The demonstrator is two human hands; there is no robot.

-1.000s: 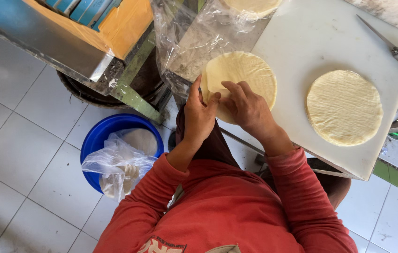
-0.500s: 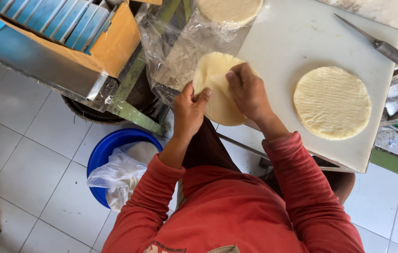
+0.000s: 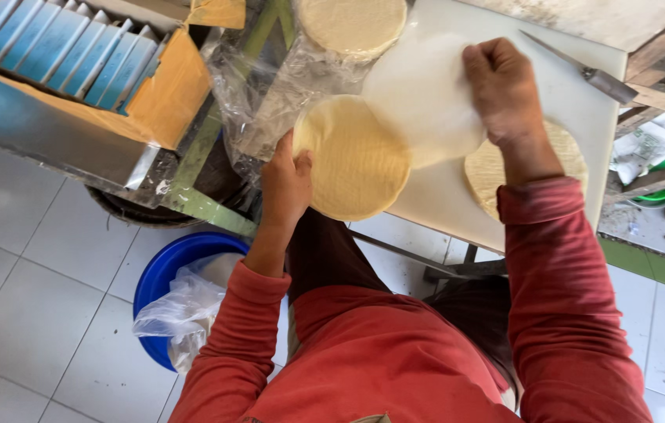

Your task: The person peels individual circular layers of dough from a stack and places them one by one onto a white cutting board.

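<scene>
A round, pale-yellow dough disc (image 3: 356, 160) is held at its left rim by the left hand (image 3: 285, 184), thumb and fingers pinched on the edge, so that it hangs partly off the near-left corner of the white worktop (image 3: 583, 102). A thin white separator sheet (image 3: 426, 98) is gripped in the right hand (image 3: 501, 82), whose fingers are curled tight around its upper right edge; it appears to be lifted clear of the disc, the two being held apart so that each can be handled alone. A second disc (image 3: 489, 168) lies flat on the worktop, partly hidden under the right forearm. A stack of further discs (image 3: 356, 23) rests on crinkled clear plastic (image 3: 258, 94) at the top. A knife (image 3: 583, 70) lies at the far right edge. Below, a blue bucket (image 3: 168, 270) lined with a plastic bag stands on the tiled floor.

Half a second ago both hands were together on the one disc; now the right hand has moved up and to the right with the sheet, and the disc's face is uncovered.
</scene>
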